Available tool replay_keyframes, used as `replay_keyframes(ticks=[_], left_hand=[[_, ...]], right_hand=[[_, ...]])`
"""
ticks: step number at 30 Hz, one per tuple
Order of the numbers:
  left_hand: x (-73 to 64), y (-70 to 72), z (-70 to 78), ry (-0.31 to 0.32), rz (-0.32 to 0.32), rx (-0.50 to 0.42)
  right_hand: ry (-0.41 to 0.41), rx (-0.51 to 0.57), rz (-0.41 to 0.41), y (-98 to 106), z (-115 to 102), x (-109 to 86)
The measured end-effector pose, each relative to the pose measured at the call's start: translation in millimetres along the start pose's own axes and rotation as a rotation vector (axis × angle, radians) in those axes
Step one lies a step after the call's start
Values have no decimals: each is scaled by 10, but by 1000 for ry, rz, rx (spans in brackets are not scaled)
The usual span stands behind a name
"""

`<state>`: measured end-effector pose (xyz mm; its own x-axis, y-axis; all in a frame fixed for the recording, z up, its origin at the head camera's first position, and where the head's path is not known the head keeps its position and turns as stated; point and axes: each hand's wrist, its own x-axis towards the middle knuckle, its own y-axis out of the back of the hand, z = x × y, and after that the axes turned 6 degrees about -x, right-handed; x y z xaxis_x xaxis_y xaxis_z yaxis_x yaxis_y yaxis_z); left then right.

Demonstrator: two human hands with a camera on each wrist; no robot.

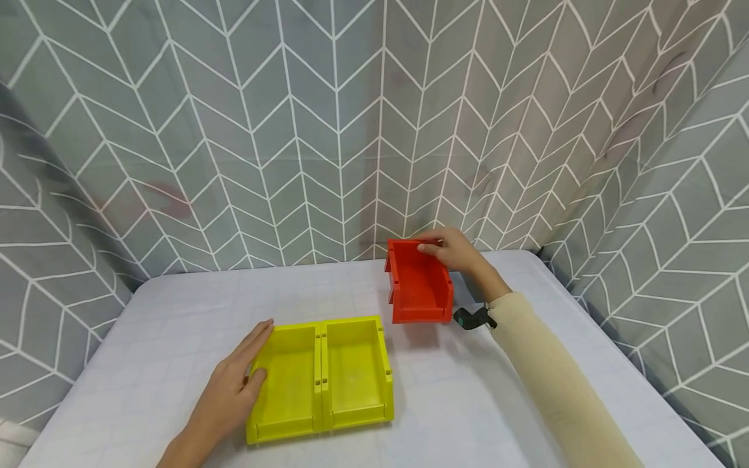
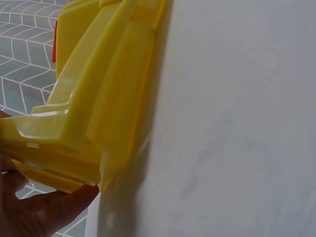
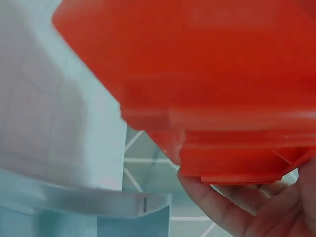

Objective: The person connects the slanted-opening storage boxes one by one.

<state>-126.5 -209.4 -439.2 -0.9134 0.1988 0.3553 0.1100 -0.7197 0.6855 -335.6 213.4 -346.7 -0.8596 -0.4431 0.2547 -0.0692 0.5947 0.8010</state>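
Note:
Two yellow storage bins [image 1: 351, 370] stand side by side on the table, their edges touching. My left hand [image 1: 225, 383] grips the outer side of the left yellow bin [image 1: 287, 383], thumb over the wall and fingers outside it. In the left wrist view, fingertips [image 2: 74, 205] of this hand press against the yellow plastic. Farther back and to the right, my right hand [image 1: 450, 250] holds a red storage bin [image 1: 418, 279] by its back right rim. The red bin is raised and tilted, its open top towards me, with a shadow below. Both bin colours look empty inside.
A bluish thing [image 1: 468, 289], partly hidden, is behind my right forearm; a pale blue edge [image 3: 133, 205] shows in the right wrist view. A white cloth covers the table [image 1: 175, 312]. Grey patterned curtains [image 1: 328, 130] enclose the back and sides.

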Motion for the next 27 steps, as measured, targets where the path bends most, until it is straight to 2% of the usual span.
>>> replay_keyframes(ticks=[6, 13, 18, 22, 27], left_hand=[[-7, -2, -6, 12, 0, -5], [-1, -13, -20, -16, 10, -21], [-6, -28, -36, -40, 20, -30], [-11, -27, -44, -33, 16, -30], [-17, -28, -49, -31, 14, -29]], right_hand=[[8, 110, 74, -18, -89, -200], [-9, 191, 142, -32, -239, -408], [6, 185, 136, -42, -334, -474], [29, 169, 120, -54, -379, -517], [17, 155, 89, -76, -390, -589]])
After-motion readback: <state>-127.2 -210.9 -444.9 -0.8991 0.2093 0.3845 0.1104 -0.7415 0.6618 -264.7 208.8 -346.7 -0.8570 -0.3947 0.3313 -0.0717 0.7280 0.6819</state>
